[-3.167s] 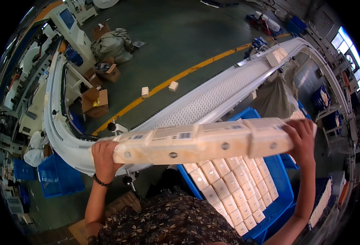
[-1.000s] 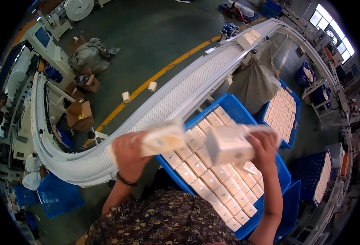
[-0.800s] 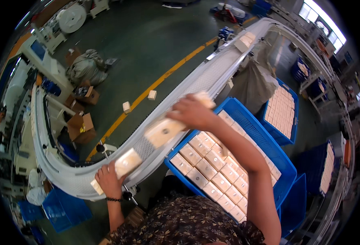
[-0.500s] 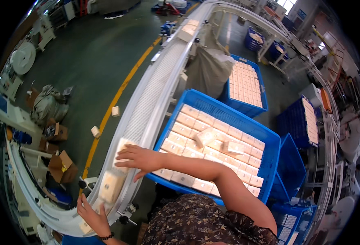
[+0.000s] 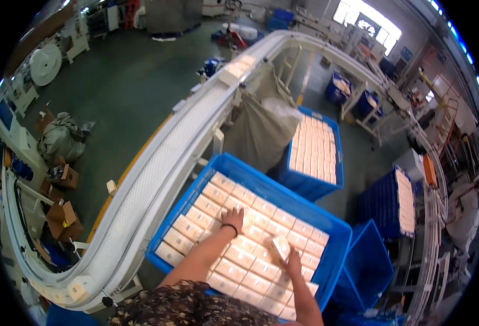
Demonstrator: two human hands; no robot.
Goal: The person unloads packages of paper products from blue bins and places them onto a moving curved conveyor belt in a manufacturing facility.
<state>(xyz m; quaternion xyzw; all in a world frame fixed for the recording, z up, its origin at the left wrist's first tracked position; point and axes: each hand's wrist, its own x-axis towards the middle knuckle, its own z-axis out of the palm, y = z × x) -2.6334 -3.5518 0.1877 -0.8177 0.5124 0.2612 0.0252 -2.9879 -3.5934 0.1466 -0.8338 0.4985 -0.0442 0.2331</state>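
A blue crate point(image 5: 283, 173) in front of me holds rows of cream-coloured, block-shaped packs point(image 5: 237, 255), set close side by side. My left hand point(image 5: 233, 219) lies on the packs left of the crate's middle, fingers spread, with a dark bead bracelet at the wrist. Toward the right, my right hand point(image 5: 292, 264) grips the edge of one loose pack point(image 5: 279, 247) that sits tilted on top of the layer. Part of that grip is hidden behind the hand.
A white curved conveyor point(image 5: 158, 157) runs along the crate's left, carrying packs at its far stretch point(image 5: 239, 68) and near bend point(image 5: 76, 289). Another filled blue crate point(image 5: 313, 149) stands beyond. An unfilled blue crate point(image 5: 367, 266) is at right. One pack point(image 5: 111, 187) lies on the floor.
Both hands have left the conveyor packs and come over the crate. The view has swung right. Of two loose packs on the layer, one still shows on top, now in my right hand.
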